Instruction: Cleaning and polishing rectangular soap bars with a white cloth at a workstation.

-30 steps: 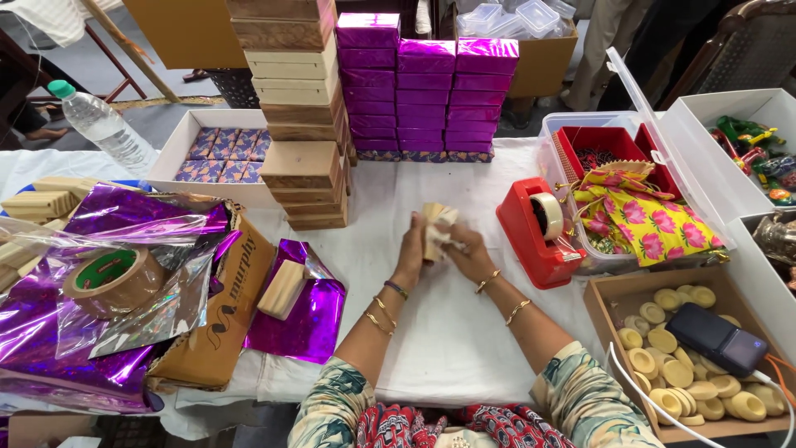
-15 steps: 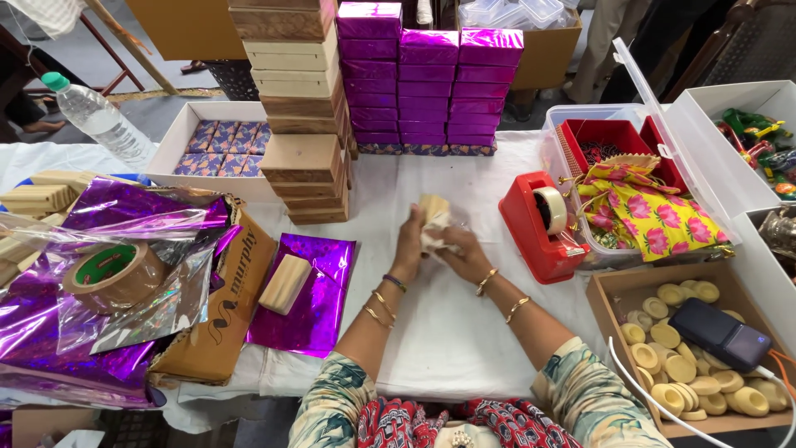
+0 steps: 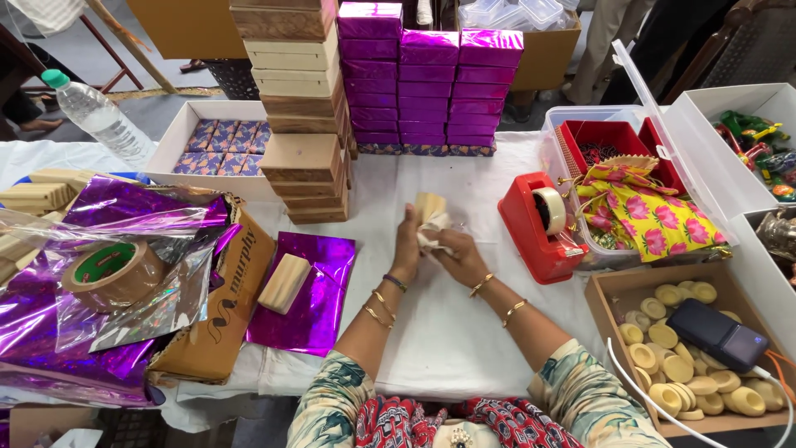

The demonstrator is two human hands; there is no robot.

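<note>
The left hand [image 3: 406, 245] and right hand [image 3: 458, 257] hide most of the small wooden block [image 3: 430, 207]; the wooden box stack [image 3: 294, 75] runs past the top edge.

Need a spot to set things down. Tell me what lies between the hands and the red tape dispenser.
In the head view, only bare white tablecloth lies between the hands holding the wooden block and the red tape dispenser.

Floral sleeves, gold bangles (both wrists).

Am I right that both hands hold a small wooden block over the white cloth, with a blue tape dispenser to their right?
Not quite: the tape dispenser is red, not blue, as the head view shows. Both hands do hold the wooden block over the white cloth.
</note>
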